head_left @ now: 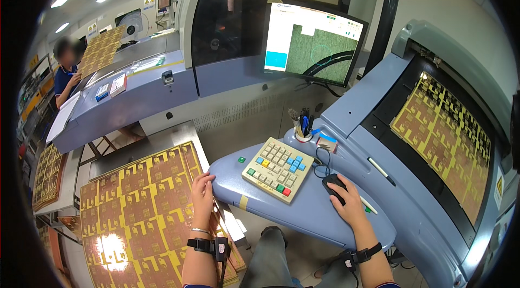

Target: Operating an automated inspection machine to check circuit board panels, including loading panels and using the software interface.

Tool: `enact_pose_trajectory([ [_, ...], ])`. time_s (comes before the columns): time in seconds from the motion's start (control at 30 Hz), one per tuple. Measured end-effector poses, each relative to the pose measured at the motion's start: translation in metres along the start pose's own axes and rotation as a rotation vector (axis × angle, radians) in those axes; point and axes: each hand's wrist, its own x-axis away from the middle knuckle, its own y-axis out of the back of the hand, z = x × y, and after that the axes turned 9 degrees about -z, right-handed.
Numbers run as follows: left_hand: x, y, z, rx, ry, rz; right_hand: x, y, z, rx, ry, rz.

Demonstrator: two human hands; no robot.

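**Right hand on a mouse, left hand empty**

The right hand point(346, 201) curves over a black mouse point(333, 186) on the right of a blue-grey console point(225, 177). Well apart, the left hand point(202, 193) has loosely extended fingers at the console's left edge; contact is unclear. A beige keypad point(278, 170) sits between, probably for easy reach, below a far monitor point(330, 44), apparently angled for viewing.

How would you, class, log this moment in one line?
right hand: on black mouse; left hand: at left edge of console; cream keypad: on console, between hands; monitor: lit
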Motion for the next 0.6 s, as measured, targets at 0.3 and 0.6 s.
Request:
enact_pose_trajectory([
  [0.3,0.0003,-0.0006,-0.0008,-0.011,-0.018,-0.007,0.0007,-0.0008,-0.0016,0.000,-0.007,-0.006],
  [0.6,-0.0004,-0.0005,-0.0012,-0.001,-0.016,-0.013,0.0012,-0.0022,-0.0027,-0.012,-0.028,-0.002],
])
